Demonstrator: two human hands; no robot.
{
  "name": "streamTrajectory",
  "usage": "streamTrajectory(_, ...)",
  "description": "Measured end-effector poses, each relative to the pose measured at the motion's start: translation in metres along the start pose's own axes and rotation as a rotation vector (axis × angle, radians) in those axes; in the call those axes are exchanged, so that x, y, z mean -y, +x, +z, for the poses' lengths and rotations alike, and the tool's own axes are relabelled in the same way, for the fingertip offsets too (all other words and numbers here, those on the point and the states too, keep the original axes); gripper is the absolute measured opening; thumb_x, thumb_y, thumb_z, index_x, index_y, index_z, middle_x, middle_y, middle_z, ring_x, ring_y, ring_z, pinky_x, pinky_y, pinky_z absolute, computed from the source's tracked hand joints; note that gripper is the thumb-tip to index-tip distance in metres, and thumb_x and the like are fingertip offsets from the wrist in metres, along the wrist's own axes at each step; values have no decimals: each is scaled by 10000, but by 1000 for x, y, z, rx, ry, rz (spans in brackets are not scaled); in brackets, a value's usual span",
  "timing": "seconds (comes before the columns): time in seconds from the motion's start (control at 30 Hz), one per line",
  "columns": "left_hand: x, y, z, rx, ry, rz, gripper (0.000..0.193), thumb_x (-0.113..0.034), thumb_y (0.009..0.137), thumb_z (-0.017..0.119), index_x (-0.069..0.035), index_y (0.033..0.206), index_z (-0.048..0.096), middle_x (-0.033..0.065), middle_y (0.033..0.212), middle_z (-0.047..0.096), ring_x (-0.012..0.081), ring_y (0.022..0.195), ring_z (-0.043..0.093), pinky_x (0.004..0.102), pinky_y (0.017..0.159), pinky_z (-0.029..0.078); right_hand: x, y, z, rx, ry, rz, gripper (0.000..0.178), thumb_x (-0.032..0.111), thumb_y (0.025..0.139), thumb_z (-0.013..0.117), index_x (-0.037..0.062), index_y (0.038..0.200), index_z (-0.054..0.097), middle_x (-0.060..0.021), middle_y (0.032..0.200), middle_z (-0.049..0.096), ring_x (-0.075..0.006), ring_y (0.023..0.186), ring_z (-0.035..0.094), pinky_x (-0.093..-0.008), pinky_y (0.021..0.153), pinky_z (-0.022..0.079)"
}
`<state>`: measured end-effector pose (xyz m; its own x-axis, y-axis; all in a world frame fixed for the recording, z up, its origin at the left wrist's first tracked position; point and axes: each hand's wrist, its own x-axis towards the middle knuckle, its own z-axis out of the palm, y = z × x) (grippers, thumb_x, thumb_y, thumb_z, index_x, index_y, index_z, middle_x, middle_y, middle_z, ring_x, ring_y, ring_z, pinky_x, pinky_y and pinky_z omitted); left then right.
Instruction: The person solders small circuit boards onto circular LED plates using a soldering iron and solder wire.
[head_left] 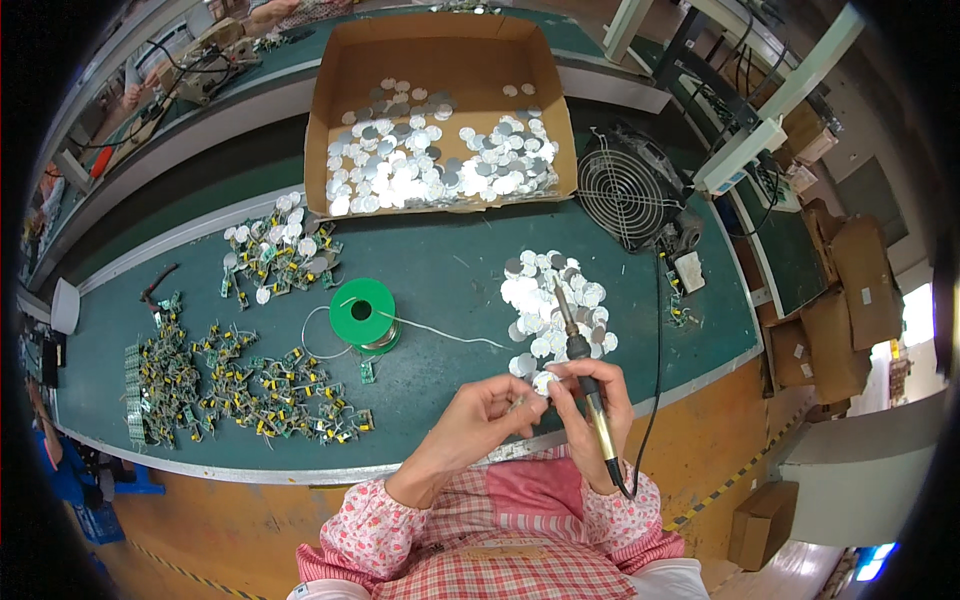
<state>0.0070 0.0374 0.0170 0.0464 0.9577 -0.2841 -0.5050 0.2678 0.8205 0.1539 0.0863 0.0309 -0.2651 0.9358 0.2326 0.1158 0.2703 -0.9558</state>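
Note:
In front of my body the two hands meet at the table's near edge. My right hand (597, 405) is closed around a soldering iron (597, 405), whose tip points away over a heap of silver discs (545, 300). A single round silver disc (544, 383) shows at the right fingertips, touching or very near the left ones. My left hand (490, 412) is closed in a pinch; what lies between its fingers is mostly hidden. Left of the hands stands a green spool of solder wire (363, 312), its wire running toward the disc heap.
A cardboard box (440, 60) full of silver discs stands at the back. Small circuit boards with yellow parts (280, 395) are piled on the left, and more lie among discs (285, 250). A fan (628, 190) sits back right; the iron's black cord (657, 340) crosses the table (450, 270).

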Motion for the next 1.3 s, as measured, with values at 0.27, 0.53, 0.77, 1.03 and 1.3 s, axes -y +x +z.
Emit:
streamTrajectory(0.27, -8, 3, -2, 24, 236, 33, 100, -79, 862, 621, 16, 893, 621, 19, 813, 620, 54, 700, 539, 201, 610, 445, 6, 11, -15, 106, -146, -123, 217, -25, 801, 659, 32, 990, 568, -69, 886, 663, -81, 714, 600, -210, 622, 469)
streamTrajectory(0.53, -9, 6, -1, -38, 504, 117, 98, -81, 841, 644, 13, 868, 631, 3, 789, 631, 57, 728, 544, 212, 638, 445, 5, 17, -19, 146, -177, -159, 225, -32, 788, 666, 42, 989, 597, -77, 865, 648, -114, 719, 617, -232, 626, 475)
streamTrajectory(0.77, -10, 0, 3, -125, 624, 151, 115, -74, 805, 662, 12, 881, 651, 6, 775, 643, 43, 721, 536, 215, 650, 442, 4, 16, -18, 178, -181, -156, 221, -41, 778, 667, 41, 976, 611, -88, 888, 658, -156, 737, 636, -257, 646, 487)
streamTrajectory(1.03, -4, 7, -4, -117, 508, 134, 134, -77, 813, 658, 20, 905, 664, -2, 757, 641, 37, 707, 527, 210, 626, 437, 11, 21, -17, 224, -235, -130, 236, -39, 768, 676, 43, 981, 615, -95, 871, 647, -163, 722, 633, -262, 633, 482)
streamTrajectory(1.3, -5, 20, -12, -245, 122, 65, 134, -112, 813, 678, -17, 906, 671, -4, 765, 621, 16, 601, 459, 176, 511, 341, 16, -2, -33, -13, -126, -232, 146, 54, 826, 611, -16, 934, 541, -83, 606, 597, -136, 469, 582, -245, 457, 440)
